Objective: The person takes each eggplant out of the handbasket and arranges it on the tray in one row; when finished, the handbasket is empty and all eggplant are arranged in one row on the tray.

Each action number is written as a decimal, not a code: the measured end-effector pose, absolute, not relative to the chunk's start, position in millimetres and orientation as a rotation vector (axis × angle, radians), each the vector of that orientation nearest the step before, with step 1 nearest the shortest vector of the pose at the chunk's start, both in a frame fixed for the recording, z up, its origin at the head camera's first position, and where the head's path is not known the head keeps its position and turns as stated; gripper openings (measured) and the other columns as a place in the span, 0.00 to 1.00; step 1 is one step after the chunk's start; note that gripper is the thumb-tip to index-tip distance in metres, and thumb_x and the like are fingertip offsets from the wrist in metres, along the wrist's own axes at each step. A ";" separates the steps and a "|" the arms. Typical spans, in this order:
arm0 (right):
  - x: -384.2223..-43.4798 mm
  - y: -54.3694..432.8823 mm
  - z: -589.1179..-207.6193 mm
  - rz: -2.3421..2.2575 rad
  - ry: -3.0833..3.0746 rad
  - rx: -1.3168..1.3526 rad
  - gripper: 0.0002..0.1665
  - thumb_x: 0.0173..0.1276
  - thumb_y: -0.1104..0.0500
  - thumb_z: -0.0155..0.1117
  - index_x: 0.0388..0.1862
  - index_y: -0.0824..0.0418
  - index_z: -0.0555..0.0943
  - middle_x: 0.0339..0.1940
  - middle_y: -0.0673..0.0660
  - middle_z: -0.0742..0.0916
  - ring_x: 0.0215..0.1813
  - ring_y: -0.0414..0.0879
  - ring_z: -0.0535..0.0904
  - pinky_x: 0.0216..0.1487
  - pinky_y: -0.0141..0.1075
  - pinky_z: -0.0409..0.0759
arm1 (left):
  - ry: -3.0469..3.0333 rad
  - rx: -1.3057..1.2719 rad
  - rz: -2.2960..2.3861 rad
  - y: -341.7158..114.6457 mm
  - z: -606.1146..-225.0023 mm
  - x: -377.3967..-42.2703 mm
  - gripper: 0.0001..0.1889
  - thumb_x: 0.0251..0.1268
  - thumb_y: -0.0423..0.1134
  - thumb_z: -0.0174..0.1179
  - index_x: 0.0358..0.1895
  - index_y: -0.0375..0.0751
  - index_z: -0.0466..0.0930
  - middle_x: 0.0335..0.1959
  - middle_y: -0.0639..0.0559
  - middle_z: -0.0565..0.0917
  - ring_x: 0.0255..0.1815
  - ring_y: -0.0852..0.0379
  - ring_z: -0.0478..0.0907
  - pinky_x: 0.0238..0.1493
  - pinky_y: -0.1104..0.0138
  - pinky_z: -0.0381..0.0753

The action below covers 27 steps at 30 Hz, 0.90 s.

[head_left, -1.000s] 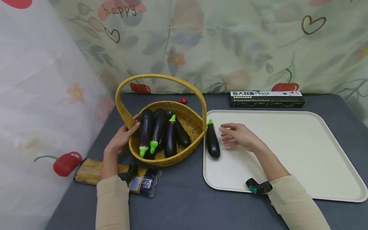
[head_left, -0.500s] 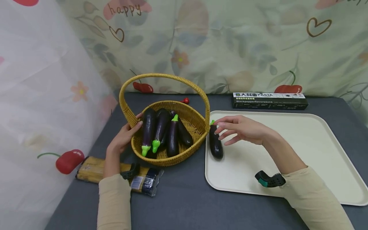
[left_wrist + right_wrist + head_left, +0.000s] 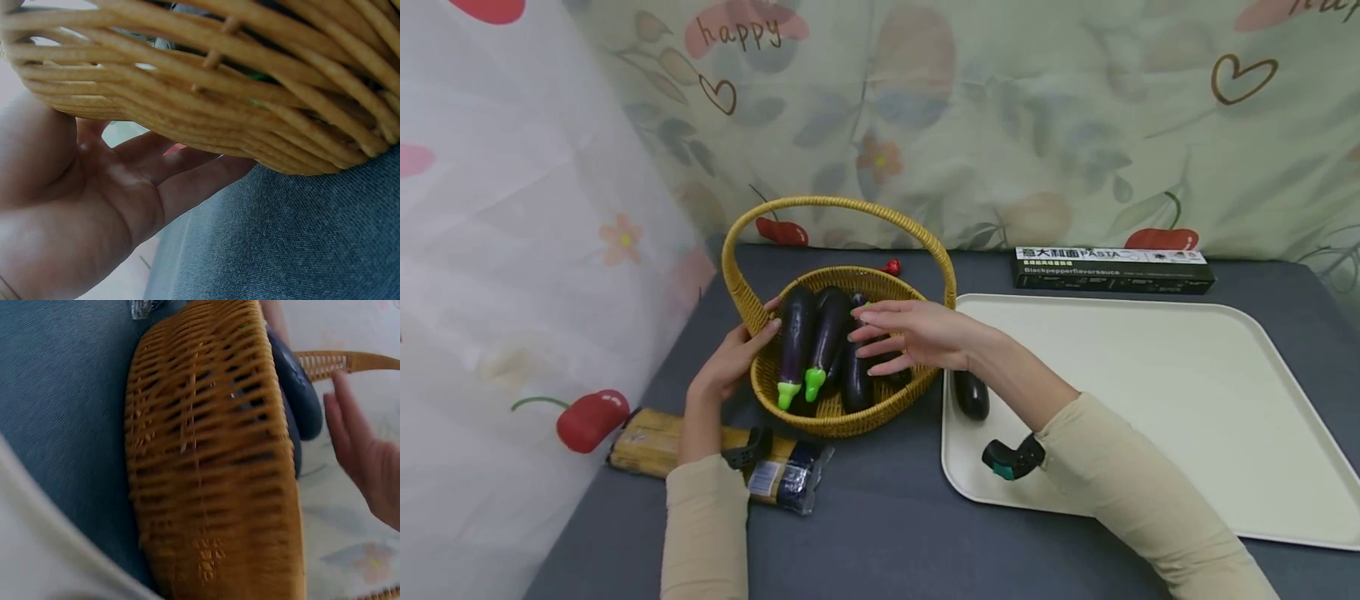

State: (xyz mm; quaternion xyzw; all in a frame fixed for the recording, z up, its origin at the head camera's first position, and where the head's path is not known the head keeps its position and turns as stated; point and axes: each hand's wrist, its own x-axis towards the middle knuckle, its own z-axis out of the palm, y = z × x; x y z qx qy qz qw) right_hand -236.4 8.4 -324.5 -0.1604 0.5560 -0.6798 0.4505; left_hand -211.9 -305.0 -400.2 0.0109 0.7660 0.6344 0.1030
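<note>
Over the wicker basket, our right hand hovers with fingers spread and holding nothing, the eggplants heaped beneath it inside the weave. Our left hand grips the basket's left edge, thumb hooked over. One lone eggplant lies at the near side of the white tray, partly hidden by our forearm. We judge that a careless sweep could roll the topmost fruit over the low rim, while a slack left hold might let everything tip
</note>
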 end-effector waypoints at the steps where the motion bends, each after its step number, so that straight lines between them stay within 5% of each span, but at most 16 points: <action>1: -238.6 1.2 -325.3 -1.699 1.369 -0.365 0.28 0.78 0.57 0.47 0.73 0.61 0.59 0.64 0.65 0.72 0.63 0.58 0.70 0.54 0.50 0.74 | 2.258 0.033 1.873 -305.1 -400.2 -211.8 0.35 0.72 0.55 0.50 0.77 0.56 0.47 0.75 0.41 0.48 0.72 0.41 0.51 0.64 0.44 0.57; 12: -255.1 -56.2 -331.1 -1.830 1.348 -0.172 0.33 0.75 0.54 0.54 0.75 0.55 0.57 0.71 0.63 0.65 0.68 0.59 0.64 0.55 0.49 0.73 | 2.222 0.002 1.879 -305.7 -400.3 -212.4 0.36 0.71 0.56 0.51 0.77 0.58 0.47 0.70 0.36 0.57 0.65 0.40 0.62 0.57 0.52 0.70; 27: -261.6 -90.0 -311.3 -1.533 1.752 -0.215 0.37 0.73 0.57 0.57 0.76 0.60 0.55 0.68 0.65 0.69 0.63 0.57 0.71 0.56 0.43 0.73 | 2.216 -0.035 1.891 -303.8 -397.1 -212.9 0.38 0.70 0.57 0.50 0.77 0.52 0.45 0.71 0.37 0.57 0.66 0.40 0.62 0.58 0.52 0.67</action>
